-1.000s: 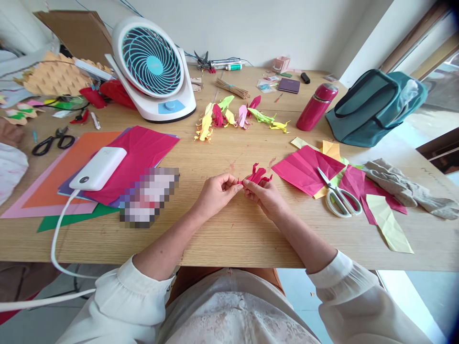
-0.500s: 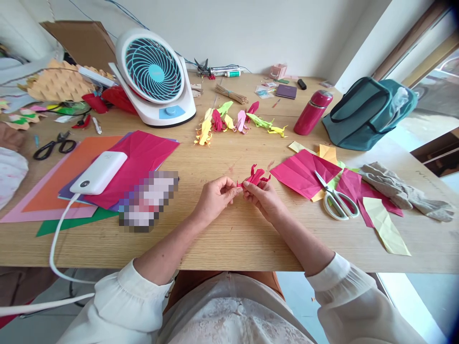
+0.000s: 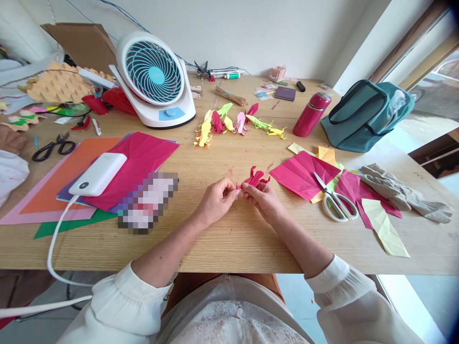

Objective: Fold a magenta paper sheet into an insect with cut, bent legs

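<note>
Between my hands, just above the wooden table, is a small red folded paper figure (image 3: pixel 256 177) with thin curled limbs. My right hand (image 3: pixel 264 197) grips its body between thumb and fingers. At the figure's left end, my left hand (image 3: pixel 221 196) pinches a thin red tip with thumb and forefinger. Beyond the hands lie several finished-looking paper figures, among them a yellow one (image 3: pixel 204 133), a pink one (image 3: pixel 240 123) and a light green one (image 3: pixel 260 123). Creased red paper (image 3: pixel 304 176) lies to the right of my right hand, beside white-handled scissors (image 3: pixel 337 203).
On the left, a white power bank (image 3: pixel 100 174) with a cable rests on stacked coloured paper (image 3: pixel 143 157). A fan (image 3: pixel 154 79) stands behind it, black scissors (image 3: pixel 53 147) nearby. To the right are a red flask (image 3: pixel 311 114), a teal bag (image 3: pixel 366 114) and grey gloves (image 3: pixel 401 191).
My left fingers have shifted very slightly left at the figure's tip. Both hands keep their hold, and the view has tilted a little.
</note>
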Tool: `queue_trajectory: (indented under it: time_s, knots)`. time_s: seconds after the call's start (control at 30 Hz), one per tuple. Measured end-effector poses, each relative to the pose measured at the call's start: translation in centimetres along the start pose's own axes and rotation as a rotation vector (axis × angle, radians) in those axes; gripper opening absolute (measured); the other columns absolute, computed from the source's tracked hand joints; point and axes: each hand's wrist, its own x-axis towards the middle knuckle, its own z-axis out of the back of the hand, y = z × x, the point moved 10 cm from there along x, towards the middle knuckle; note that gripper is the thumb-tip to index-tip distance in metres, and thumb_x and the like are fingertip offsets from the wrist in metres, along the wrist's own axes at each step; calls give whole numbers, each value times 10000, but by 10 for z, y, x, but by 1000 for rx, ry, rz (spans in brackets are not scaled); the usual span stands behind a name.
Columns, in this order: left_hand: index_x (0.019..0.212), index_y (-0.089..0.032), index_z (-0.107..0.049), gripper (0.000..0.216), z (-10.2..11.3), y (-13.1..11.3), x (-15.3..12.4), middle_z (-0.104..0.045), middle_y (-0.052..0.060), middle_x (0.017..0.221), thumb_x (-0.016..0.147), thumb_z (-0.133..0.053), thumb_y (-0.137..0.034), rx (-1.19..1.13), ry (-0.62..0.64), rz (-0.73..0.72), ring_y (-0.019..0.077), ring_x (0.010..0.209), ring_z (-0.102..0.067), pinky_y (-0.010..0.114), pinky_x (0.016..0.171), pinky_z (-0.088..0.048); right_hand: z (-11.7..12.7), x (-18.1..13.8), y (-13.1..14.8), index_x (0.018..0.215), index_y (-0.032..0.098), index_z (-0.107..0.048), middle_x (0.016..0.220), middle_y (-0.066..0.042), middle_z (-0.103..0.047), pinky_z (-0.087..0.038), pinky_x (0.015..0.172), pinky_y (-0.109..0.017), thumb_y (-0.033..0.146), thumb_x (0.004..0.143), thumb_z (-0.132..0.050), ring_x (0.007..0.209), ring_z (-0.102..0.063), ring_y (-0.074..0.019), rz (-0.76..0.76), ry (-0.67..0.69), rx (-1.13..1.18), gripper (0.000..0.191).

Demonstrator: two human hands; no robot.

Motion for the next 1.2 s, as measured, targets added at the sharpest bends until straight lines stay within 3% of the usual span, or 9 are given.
queue_trajectory:
  time_s: [0.2, 0.3, 0.4, 0.53, 0.67, 0.77, 0.9, 1.07, 1.2]
  knots:
    - [757, -203, -469, 172, 1, -4, 0, -482, -42, 659, 895, -546, -272, 101, -32, -101, 103, 586, -426, 232, 576, -354, -1, 1, -2, 691, 212, -657, 637, 18, -578, -406, 632, -295, 564, 545, -898, 623, -488, -121, -33, 11, 36, 451]
    - [857, -197, -536, 80, 0, 1, 2, -601, -9, 781, 887, -566, -266, 32, 5, -78, 114, 652, -521, 238, 634, -416, 3, 3, -2, 682, 203, -657, 621, 23, -570, -386, 619, -290, 561, 548, -896, 606, -475, -111, -8, -4, 19, 451]
    - [969, -184, -599, 152, 1, 1, 4, -686, 39, 965, 859, -624, -287, -11, 29, -57, 131, 745, -604, 261, 718, -466, 7, 5, 0, 674, 197, -656, 609, 27, -558, -356, 600, -287, 572, 565, -887, 591, -459, -105, 28, -29, -26, 454]
    - [883, -167, -637, 215, 5, 3, 5, -664, 16, 787, 863, -647, -381, -7, 24, -4, 131, 674, -565, 255, 656, -431, 5, 5, 0, 673, 191, -667, 610, 25, -562, -339, 591, -281, 570, 590, -878, 592, -457, -105, 41, 3, -89, 442]
    - [755, -166, -596, 199, 8, 2, 6, -588, -8, 699, 850, -643, -334, -15, -3, -32, 119, 647, -514, 245, 626, -399, -2, 2, 0, 745, 190, -695, 646, 23, -589, -388, 624, -274, 559, 608, -873, 618, -485, -102, 23, 53, -44, 432]
    - [745, -164, -581, 216, 8, 2, 6, -577, -10, 705, 851, -645, -340, -29, 12, -38, 115, 653, -504, 243, 627, -394, -1, 2, 0, 789, 192, -698, 662, 28, -593, -417, 644, -268, 547, 600, -881, 627, -494, -97, 14, 50, 16, 442]
    - [853, -156, -655, 294, 1, 11, 6, -571, -21, 696, 878, -648, -449, -72, 123, 34, 103, 616, -475, 232, 589, -361, -1, 5, 0, 799, 179, -691, 620, 39, -557, -389, 599, -257, 540, 613, -880, 585, -459, -85, 20, 64, -30, 448]
    - [942, -162, -688, 359, 1, 15, 8, -682, 19, 836, 845, -695, -507, -214, 117, 70, 120, 707, -566, 229, 642, -410, -10, 7, 5, 868, 195, -677, 714, 24, -599, -380, 568, -252, 526, 623, -885, 596, -465, -91, 83, 160, -90, 462]
    - [914, -151, -697, 354, -7, 23, 7, -725, 39, 857, 761, -778, -459, -308, 141, 163, 137, 736, -603, 241, 673, -432, -12, 7, -4, 886, 188, -676, 696, 11, -580, -390, 576, -260, 632, 765, -745, 608, -483, -110, 47, 215, -134, 466]
